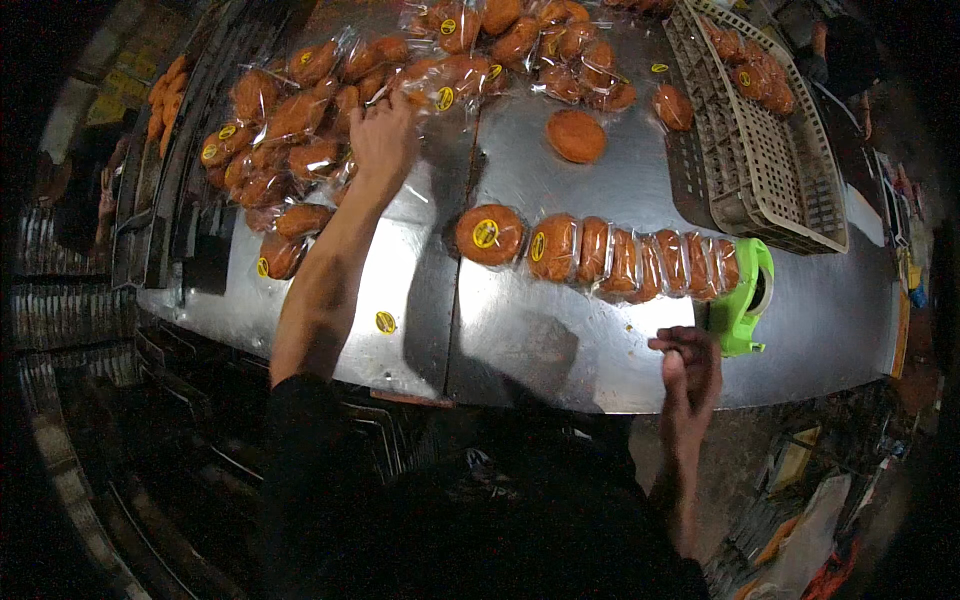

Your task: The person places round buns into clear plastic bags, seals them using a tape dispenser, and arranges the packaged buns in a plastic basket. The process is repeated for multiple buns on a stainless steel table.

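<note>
My left hand (384,139) reaches into a heap of round brown buns in clear plastic bags (296,116), its fingertips at the bags. Whether it grips one is hidden. Low over the steel table (525,360), my right hand (690,371) has its fingers curled in towards the thumb, and I see nothing in it. Just beyond that hand stands a green tape dispenser (742,300). A row of bagged buns on edge (637,259) leads left from the dispenser. At the row's left end, a bagged bun with a yellow sticker (489,235) lies flat.
An unbagged bun (575,136) lies beyond the row, with a small bagged bun (672,107) to its right. A tilted plastic crate (780,150) holds several bagged buns. A loose yellow sticker (385,322) is on the table. Another person's arm (820,45) shows at upper right.
</note>
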{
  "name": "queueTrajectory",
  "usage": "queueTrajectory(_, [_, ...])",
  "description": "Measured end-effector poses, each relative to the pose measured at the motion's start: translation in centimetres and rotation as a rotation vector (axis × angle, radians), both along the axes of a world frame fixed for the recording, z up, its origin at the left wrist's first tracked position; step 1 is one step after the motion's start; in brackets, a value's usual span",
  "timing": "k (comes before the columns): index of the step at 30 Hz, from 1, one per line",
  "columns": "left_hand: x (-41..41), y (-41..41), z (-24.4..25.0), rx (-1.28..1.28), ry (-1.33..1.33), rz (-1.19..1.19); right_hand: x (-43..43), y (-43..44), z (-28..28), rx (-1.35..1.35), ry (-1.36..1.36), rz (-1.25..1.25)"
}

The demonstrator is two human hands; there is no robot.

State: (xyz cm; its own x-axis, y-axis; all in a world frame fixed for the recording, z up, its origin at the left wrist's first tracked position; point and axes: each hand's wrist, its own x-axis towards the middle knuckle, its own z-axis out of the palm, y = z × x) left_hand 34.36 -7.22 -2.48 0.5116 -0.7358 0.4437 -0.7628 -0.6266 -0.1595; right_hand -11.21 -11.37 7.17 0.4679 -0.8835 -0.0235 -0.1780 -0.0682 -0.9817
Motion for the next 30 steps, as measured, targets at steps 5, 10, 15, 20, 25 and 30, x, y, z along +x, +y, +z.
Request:
queueTrajectory(5, [-17.2,3.9,11.2,0.079,0.03,-0.79,6.0,-1.2,2.9,-1.041,0.411,0.356])
queueTrajectory(10, [-26.7,3.0,9.2,-1.267,0.867,-0.233,6.9,-2.5,0.7,-0.131,-0.245,0.249])
queueTrajectory(15, [-34.8,2.8,7.4,-1.229,1.258,-0.274,2.0,-3.5,-1.8,-0.383,-0.289,0.236])
queueTrajectory(20, [-39.8,0.9,9.7,-1.06,0.923,-0.564,-4.2,-5.7,1.2,-0.648,-0.302,0.264])
queueTrajectory(25, [-42.3,0.2,11.2,-1.139,0.441,-0.548,-9.5,-6.9,3.7,-0.704,-0.327,0.225])
queueTrajectory(30, [-44.0,-2.8,11.6,-1.311,1.054,-0.493,-10.1,-8.8,2.5,-0.356,-0.469,0.181])
